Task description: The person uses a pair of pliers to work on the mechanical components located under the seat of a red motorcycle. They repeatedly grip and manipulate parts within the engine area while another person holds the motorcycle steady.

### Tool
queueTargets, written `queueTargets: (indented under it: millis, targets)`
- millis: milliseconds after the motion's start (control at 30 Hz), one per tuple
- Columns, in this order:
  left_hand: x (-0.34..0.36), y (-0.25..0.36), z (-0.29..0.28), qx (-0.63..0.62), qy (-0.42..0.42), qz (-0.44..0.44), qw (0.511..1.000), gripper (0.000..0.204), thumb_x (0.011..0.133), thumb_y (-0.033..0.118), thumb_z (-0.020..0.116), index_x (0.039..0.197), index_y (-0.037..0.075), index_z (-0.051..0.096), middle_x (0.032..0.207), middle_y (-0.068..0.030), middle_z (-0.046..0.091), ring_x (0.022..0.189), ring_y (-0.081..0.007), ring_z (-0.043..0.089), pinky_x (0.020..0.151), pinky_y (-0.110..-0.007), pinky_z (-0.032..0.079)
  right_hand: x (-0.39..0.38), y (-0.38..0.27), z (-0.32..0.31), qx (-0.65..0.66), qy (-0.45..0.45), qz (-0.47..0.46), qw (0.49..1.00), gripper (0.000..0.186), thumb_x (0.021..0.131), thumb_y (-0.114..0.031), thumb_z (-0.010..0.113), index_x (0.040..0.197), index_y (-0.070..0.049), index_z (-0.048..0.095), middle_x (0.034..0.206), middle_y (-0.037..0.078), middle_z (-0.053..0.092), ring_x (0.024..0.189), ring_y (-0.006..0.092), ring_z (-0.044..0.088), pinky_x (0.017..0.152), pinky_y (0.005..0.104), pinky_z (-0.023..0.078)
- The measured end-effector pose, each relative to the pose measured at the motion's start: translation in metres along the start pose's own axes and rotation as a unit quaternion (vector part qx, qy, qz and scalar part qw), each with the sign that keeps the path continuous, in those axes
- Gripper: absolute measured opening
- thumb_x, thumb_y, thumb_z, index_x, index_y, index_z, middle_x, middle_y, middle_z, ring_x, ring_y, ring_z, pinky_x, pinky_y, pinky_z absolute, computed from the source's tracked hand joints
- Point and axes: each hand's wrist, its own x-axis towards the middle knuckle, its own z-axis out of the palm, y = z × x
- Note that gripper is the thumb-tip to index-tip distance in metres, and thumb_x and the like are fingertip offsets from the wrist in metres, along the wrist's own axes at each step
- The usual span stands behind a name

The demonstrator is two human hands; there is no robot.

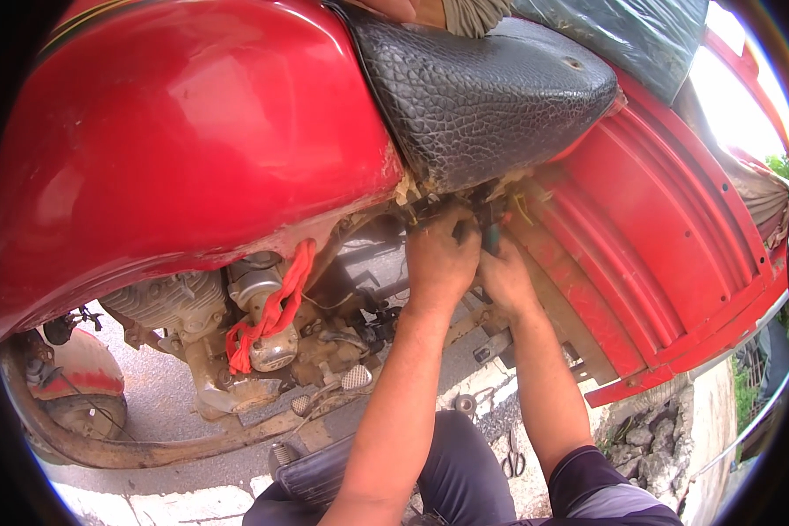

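Note:
Both of my hands reach into the gap under the black leather-textured seat (491,92) of a red motor tricycle. My left hand (443,254) is closed, its fingertips among dark wiring (425,209) below the seat edge; what they pinch is hidden. Close on its right, my right hand (506,273) is closed around a slim tool with a teal handle (492,238), whose working end does not show. Beside the right hand, a thin yellow-green wire (522,207) sticks out near the red body panel (649,228).
The red fuel tank (193,131) fills the left, above the engine (171,302) with a red cloth (276,311) tied on it. Another person's arm (434,12) rests on the seat. Scissors (513,462) and a ring-shaped object (465,403) lie on the ground. Rubble (657,447) lies at the right.

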Motion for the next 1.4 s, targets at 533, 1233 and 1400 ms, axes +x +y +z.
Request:
queueTargets:
  millis: [533,1233,1400]
  targets:
    - [0.003,0.001,-0.003,-0.001,-0.006,-0.009,1.0,0.014,0.085,0.015,0.067,0.091,0.005,0.073,0.086,-0.0187,0.073,0.082,-0.038,0.071,0.075,-0.044,0.056,-0.007,-0.013,0.008,0.084,0.022,0.056,0.995,0.011,0.095,-0.012,0.055,0.098,-0.004,0.062,0.076,0.002,0.058,0.056,0.0115,0.052,0.046,0.0285,0.039]
    - [0.002,0.006,-0.014,0.039,-0.087,-0.006,0.995,0.019,0.092,0.009,0.062,0.108,0.0,0.067,0.104,-0.0232,0.072,0.099,-0.0432,0.069,0.086,-0.047,0.054,-0.007,-0.013,0.006,-0.168,0.059,-0.103,0.979,0.032,0.093,-0.017,0.057,0.12,0.001,0.059,0.102,0.029,0.068,0.104,0.0473,0.065,0.089,0.0492,0.051]
    - [0.003,0.007,-0.016,0.044,-0.089,-0.023,0.995,0.017,0.092,0.009,0.062,0.107,0.003,0.068,0.101,-0.0213,0.072,0.099,-0.0422,0.069,0.085,-0.047,0.053,-0.012,-0.016,0.007,-0.229,0.083,-0.152,0.958,0.032,0.09,-0.015,0.058,0.119,0.0,0.057,0.103,0.029,0.068,0.106,0.0494,0.063,0.09,0.0523,0.05]
